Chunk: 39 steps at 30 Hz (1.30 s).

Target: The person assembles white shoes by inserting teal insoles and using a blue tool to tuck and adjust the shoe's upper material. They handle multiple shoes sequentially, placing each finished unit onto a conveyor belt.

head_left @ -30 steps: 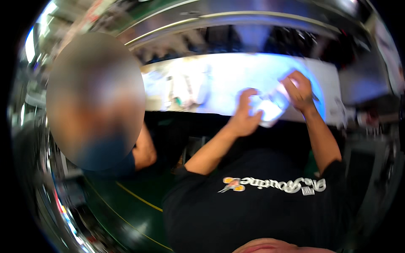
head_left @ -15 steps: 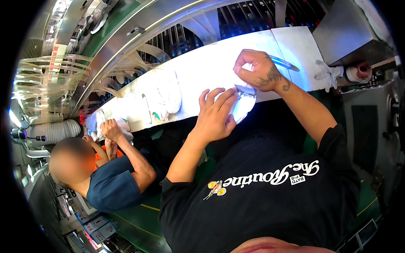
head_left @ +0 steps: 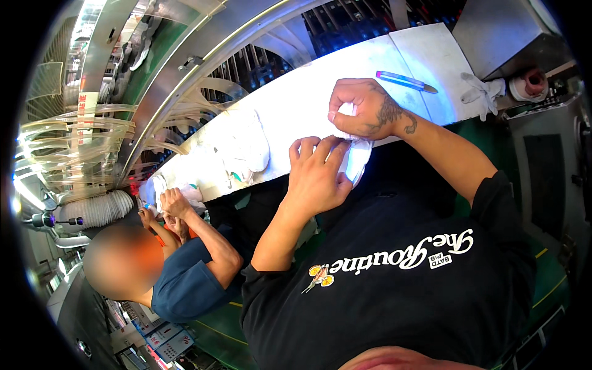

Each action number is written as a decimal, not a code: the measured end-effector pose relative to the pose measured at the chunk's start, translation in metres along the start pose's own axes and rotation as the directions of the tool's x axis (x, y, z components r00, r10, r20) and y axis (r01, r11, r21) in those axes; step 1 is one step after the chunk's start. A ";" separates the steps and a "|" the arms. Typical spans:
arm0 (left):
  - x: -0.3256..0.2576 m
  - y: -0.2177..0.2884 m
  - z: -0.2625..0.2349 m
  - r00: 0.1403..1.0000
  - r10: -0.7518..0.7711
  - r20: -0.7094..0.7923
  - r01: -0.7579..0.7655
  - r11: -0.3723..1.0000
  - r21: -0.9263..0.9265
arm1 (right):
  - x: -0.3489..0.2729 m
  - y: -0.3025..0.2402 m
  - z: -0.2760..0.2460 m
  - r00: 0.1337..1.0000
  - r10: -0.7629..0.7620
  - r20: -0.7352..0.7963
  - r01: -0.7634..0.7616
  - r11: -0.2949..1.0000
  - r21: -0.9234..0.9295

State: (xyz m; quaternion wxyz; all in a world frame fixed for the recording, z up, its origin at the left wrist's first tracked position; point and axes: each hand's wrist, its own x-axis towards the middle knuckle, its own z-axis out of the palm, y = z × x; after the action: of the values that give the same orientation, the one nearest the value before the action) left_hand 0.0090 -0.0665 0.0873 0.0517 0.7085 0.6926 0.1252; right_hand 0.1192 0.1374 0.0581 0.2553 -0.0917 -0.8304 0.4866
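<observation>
A white shoe (head_left: 356, 161), partly washed out by bright bluish light, is at the near edge of the table, between my hands. My left hand (head_left: 317, 176) grips its left side with bent fingers. Over the shoe's far end, my right hand (head_left: 365, 111) is closed in a fist, thumb pressed to the fingers. A bit of white shows inside that fist; whether it is part of the shoe or a cloth, I cannot tell. Beyond the right hand lies a slim blue brush (head_left: 407, 81) with a dark tip and a pink end.
White shoes (head_left: 250, 148) rest farther left on the long white table (head_left: 425, 55). A crumpled white glove (head_left: 482, 95) lies at its right end, beside a round container (head_left: 528, 85). At the left, a co-worker (head_left: 194, 277) handles white pieces. Behind the table runs a roller conveyor (head_left: 345, 28).
My right hand has shifted slightly left and nearer, covering more of the shoe's far end. The left hand's fingers have curled more. The whole view has turned a little.
</observation>
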 end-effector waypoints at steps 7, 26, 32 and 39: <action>-0.001 0.011 0.004 0.999 -0.034 -0.021 0.034 0.999 0.019 | 0.000 0.006 -0.001 0.999 0.028 -0.035 -0.027 0.999 0.021; 0.002 -0.030 -0.004 0.995 0.080 -0.059 -0.098 0.880 -0.464 | 0.004 0.009 -0.010 0.999 0.015 0.036 -0.016 1.000 0.019; 0.004 -0.040 0.025 0.925 0.025 -0.380 -0.180 0.908 -0.379 | 0.009 0.006 -0.004 0.987 0.031 0.157 -0.040 0.998 0.052; 0.028 -0.049 0.023 0.937 0.032 -0.347 -0.240 0.784 -0.573 | -0.032 0.026 -0.006 0.891 -0.383 -0.245 0.324 0.913 -0.249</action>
State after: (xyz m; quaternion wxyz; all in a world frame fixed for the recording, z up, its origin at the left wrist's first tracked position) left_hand -0.0321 -0.0346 0.0562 0.1543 0.6730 0.5608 0.4568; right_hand 0.1473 0.1427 0.0275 0.4478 -0.0337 -0.8318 0.3263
